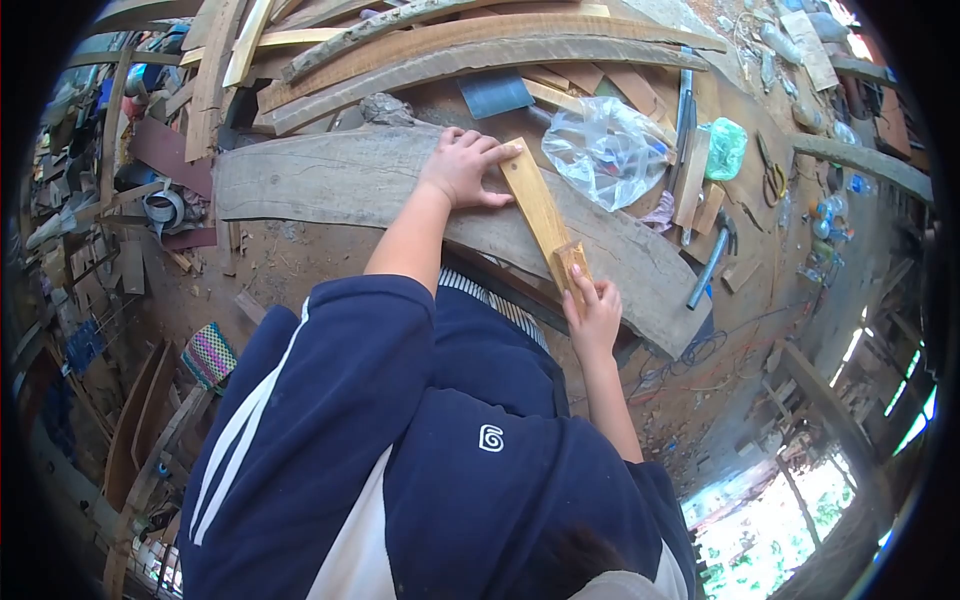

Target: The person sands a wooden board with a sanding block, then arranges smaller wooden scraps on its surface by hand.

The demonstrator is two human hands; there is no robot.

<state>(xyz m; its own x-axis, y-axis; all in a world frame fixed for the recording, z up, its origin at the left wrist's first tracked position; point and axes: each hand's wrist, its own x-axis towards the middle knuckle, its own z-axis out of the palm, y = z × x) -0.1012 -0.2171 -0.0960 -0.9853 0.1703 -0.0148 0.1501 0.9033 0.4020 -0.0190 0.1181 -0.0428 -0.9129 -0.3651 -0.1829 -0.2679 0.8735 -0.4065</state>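
Note:
A narrow, yellowish wooden strip (535,205) lies slanted across a broad grey plank (320,180). My left hand (462,170) is at its far end, with the fingers over the end and the thumb against the near side. At the strip's near end, my right hand (596,312) grips a small wooden block (571,258) that rests on the strip. The block's underside is hidden, and so is part of the strip beneath my right fingers.
Long rough boards (480,62) are stacked beyond the plank. A clear plastic bag (605,150), a green bag (726,148) and a hammer (712,262) lie to the right, with pliers (772,178) farther out. A tape roll (163,208) sits left.

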